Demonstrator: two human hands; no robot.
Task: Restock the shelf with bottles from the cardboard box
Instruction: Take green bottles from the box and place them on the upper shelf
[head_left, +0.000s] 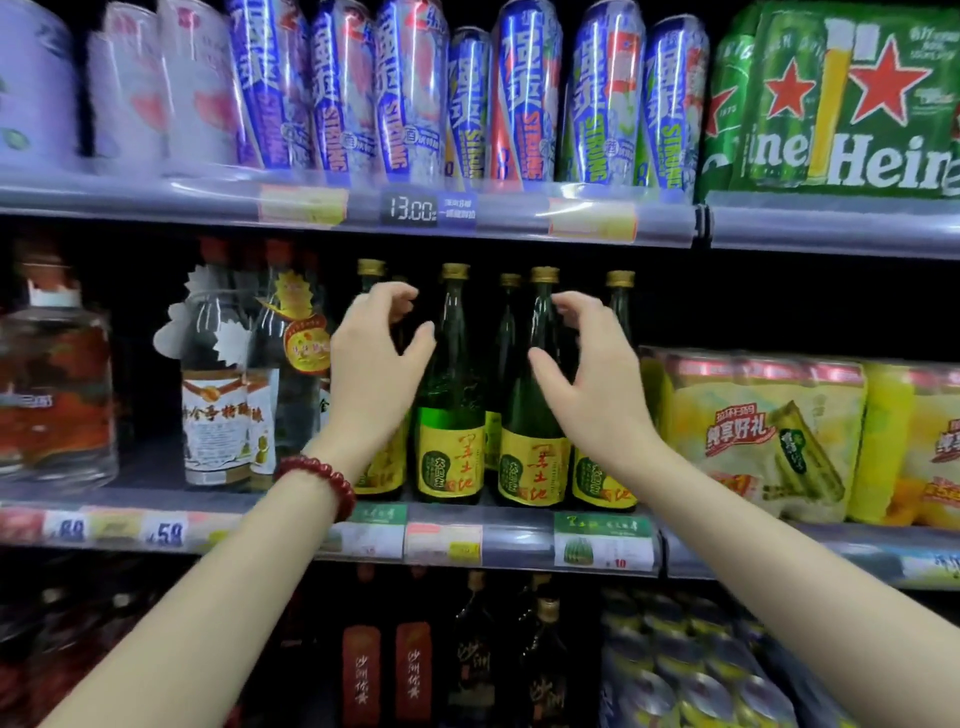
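Both hands are hovering loosely open, gripping nothing: left hand (375, 374) and right hand (592, 379) flanking green bottles (451, 395) that are standing upright on the middle shelf (467, 538).

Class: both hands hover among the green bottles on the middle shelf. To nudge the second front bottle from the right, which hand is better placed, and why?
Right hand: its thumb and fingers bracket that green bottle; the left hand sits farther left.
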